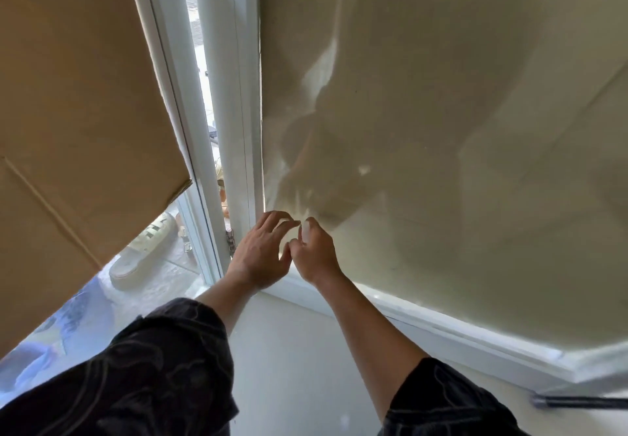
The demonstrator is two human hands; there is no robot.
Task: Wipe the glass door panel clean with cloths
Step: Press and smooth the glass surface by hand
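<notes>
**Bare fingers work the corner of a door pane, no cloth in sight**

A person's left grip (261, 252) and right grip (316, 255) meet at the lower left corner of the glass door panel (441, 129), close by the white door frame (238, 95) and its hinge (231, 240). The left grip is wide, its fingers loosely curled and holding nothing, the fingertips reaching toward the right grip. The right grip is narrow and pinches a small pale piece (306, 231); what that piece is cannot be told. The pane, backed in beige and glossy enough to mirror the person's figure, fills the right of the view above the pale floor (289, 350). No cloth appears, so the wiping looks not yet under way. The hands seem set low to pick at something stuck on the glass. To the left, a sheet of cardboard (85, 95) covers a neighbouring pane, below which a pale shoe (149, 252) shows outside.
</notes>
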